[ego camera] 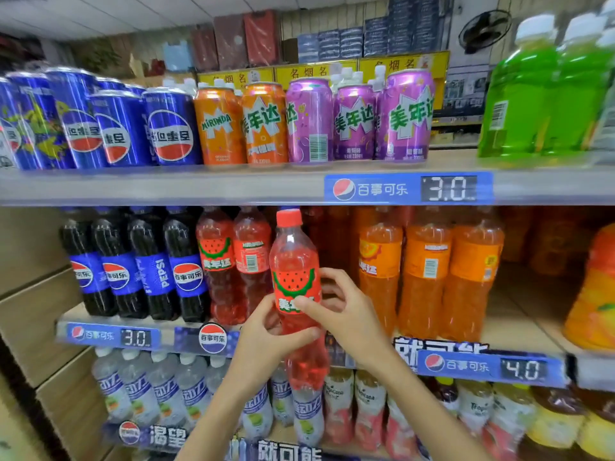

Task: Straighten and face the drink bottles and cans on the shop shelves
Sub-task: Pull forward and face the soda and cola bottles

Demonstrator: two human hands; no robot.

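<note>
A red watermelon Mirinda bottle point(294, 261) with a red cap is held out in front of the middle shelf, upright, its watermelon label facing me. My left hand point(266, 337) grips its lower body from the left. My right hand point(336, 307) wraps the label from the right. Two more red Mirinda bottles point(233, 261) stand on the middle shelf just left of it; one shows its barcode. Pepsi bottles point(133, 267) stand further left, orange Mirinda bottles point(429, 271) to the right.
The top shelf point(233, 186) carries Pepsi cans point(116, 124), orange Mirinda cans point(239, 124), purple Mirinda cans point(359, 118) and green bottles point(545, 94). One purple can shows its barcode. The bottom shelf holds clear soda bottles point(159, 387) and Tropicana bottles point(366, 407). Price strips line the shelf edges.
</note>
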